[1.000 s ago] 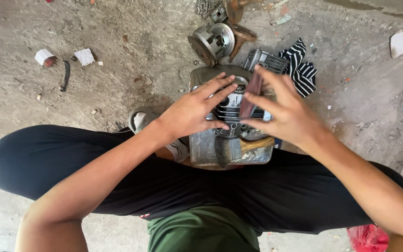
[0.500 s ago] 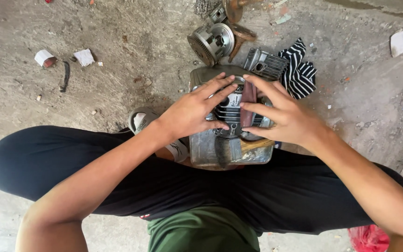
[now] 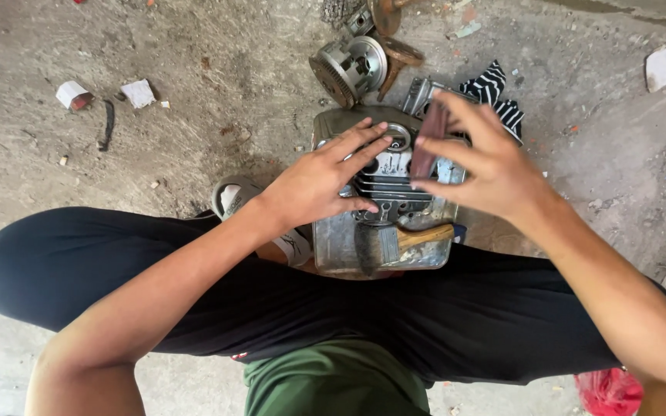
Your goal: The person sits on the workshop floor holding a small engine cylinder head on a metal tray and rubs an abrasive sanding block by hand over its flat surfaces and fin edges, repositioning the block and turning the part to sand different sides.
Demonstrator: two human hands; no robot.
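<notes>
Over the finned engine cylinder head, seated in a metal tray on the concrete floor: left hand spread flat, fingers open, pressing on the head's near-left side to steady it. Right hand raised just right of the head, pinching a small dark abrasive strip between thumb and fingertips. Seemingly mid-scrub of the fins; next calls for laying the strip back against them. Below the head, a paintbrush; beyond it, a clutch drum and striped rag.

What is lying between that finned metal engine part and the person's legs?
In the head view, a paintbrush with a wooden handle lies in the metal tray, between the finned engine part and the legs.
</notes>
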